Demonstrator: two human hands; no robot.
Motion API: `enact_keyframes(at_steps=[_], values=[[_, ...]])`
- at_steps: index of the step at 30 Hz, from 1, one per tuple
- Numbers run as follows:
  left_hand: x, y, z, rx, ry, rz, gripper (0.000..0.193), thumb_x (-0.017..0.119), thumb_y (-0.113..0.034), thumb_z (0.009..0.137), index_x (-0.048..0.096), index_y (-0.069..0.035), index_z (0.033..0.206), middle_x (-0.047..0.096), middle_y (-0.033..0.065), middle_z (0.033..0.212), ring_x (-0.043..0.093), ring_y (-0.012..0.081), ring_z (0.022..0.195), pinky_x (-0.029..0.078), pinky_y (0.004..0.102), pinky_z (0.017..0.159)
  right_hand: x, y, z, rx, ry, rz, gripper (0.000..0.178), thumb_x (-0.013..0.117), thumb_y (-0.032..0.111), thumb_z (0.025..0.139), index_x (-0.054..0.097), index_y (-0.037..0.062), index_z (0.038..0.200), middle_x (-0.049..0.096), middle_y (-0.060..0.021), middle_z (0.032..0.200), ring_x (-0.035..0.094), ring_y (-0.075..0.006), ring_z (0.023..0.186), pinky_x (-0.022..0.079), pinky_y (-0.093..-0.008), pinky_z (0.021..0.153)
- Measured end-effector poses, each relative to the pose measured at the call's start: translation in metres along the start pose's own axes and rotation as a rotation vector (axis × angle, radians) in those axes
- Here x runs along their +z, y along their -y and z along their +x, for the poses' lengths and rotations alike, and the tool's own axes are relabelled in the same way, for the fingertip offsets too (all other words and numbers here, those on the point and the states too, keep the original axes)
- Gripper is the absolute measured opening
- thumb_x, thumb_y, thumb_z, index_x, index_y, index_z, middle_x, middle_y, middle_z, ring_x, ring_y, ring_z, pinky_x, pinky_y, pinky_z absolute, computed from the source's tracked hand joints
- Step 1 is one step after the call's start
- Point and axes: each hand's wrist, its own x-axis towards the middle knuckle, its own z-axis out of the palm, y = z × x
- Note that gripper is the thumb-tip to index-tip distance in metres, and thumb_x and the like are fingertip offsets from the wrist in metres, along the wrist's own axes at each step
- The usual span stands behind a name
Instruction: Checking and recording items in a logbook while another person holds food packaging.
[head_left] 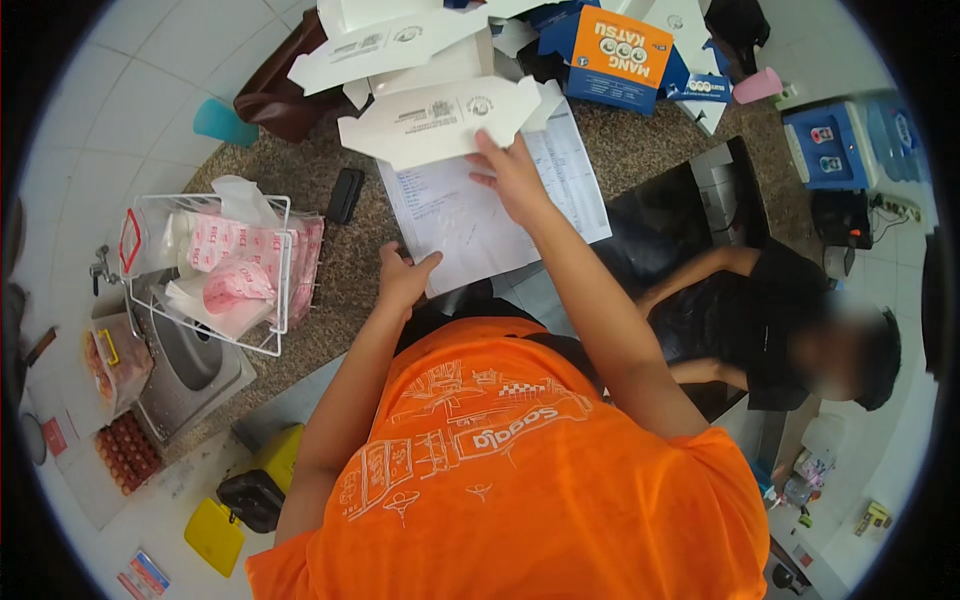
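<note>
The right hand (515, 180) is reaching toward the far side, its fingertips meeting the near edge of a white carton (430, 122); whether they are gripping or only touching it, I cannot tell. The carton is lying at the far middle of the worktop (345, 270), its smooth, stiff card spreading into angled flaps with small dark print. Beneath the right hand, flat paper sheets (480, 225) are covering the speckled, stone-like surface. The left hand (402, 282) is holding nothing, its fingers spreading loosely by the sheets' near left corner.

To the left, a black oblong case (346, 196) is resting beside an open basket of white wire (288, 215), which is carrying soft, crinkled pink-and-white packets (222, 243). Farther off, a creased, brown leather-like bag (285, 95) is sitting next to a tapering teal cup (225, 123). At the far right, a flat-sided orange-and-blue box (618, 62) is standing near a pink cup (758, 86).
</note>
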Motion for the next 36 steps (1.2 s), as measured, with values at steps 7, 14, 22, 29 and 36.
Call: enact_keyframes(at_steps=[7, 14, 22, 29, 36], values=[[-0.005, 0.035, 0.015, 0.235, -0.1, 0.173, 0.043, 0.088, -0.017, 0.084, 0.068, 0.003, 0.117, 0.077, 0.0149, 0.094, 0.077, 0.0268, 0.087, 0.058, 0.0395, 0.079, 0.009, 0.042, 0.046, -0.086, -0.019, 0.18, 0.049, 0.064, 0.032, 0.11, 0.047, 0.007, 0.148, 0.064, -0.0145, 0.135, 0.07, -0.0291, 0.11, 0.063, -0.0483, 0.09], [-0.039, 0.07, -0.031, 0.252, -0.185, 0.321, 0.035, 0.089, -0.015, 0.082, 0.07, -0.002, 0.108, 0.078, 0.015, 0.087, 0.076, 0.0301, 0.077, 0.058, 0.0404, 0.075, 0.007, 0.035, 0.05, -0.143, -0.259, 0.055, 0.071, 0.075, 0.023, 0.103, 0.027, -0.0028, 0.149, 0.063, -0.0253, 0.13, 0.075, -0.0306, 0.104, 0.07, -0.0442, 0.082], [-0.063, 0.071, -0.054, 0.266, -0.311, 0.334, 0.037, 0.086, -0.011, 0.084, 0.066, -0.003, 0.113, 0.076, 0.0127, 0.085, 0.074, 0.0256, 0.072, 0.057, 0.0402, 0.071, 0.002, 0.038, 0.014, -0.147, -0.168, 0.205, 0.1, 0.074, 0.036, 0.103, -0.002, 0.0114, 0.163, 0.036, -0.0309, 0.155, 0.061, -0.0424, 0.129, 0.066, -0.0549, 0.093], [-0.103, 0.138, -0.132, 0.366, -0.223, 0.465, 0.025, 0.078, -0.011, 0.091, 0.064, -0.003, 0.111, 0.071, 0.0114, 0.078, 0.068, 0.0262, 0.064, 0.054, 0.0404, 0.061, -0.076, 0.01, -0.081, -0.123, -0.065, -0.219, 0.06, 0.065, 0.033, 0.109, 0.035, 0.0084, 0.155, 0.054, -0.0217, 0.146, 0.068, -0.0333, 0.121, 0.065, -0.0465, 0.09], [-0.119, 0.309, -0.15, -0.35, 0.004, 0.918, 0.027, 0.07, -0.024, 0.101, 0.066, -0.005, 0.119, 0.076, 0.0188, 0.118, 0.076, 0.03, 0.103, 0.061, 0.0473, 0.088, -0.18, -0.114, -0.161, 0.87, 0.649, -1.172, 0.041, 0.067, 0.039, 0.105, 0.076, 0.0002, 0.114, 0.079, -0.0122, 0.094, 0.078, -0.0279, 0.085, 0.062, -0.0416, 0.074]])
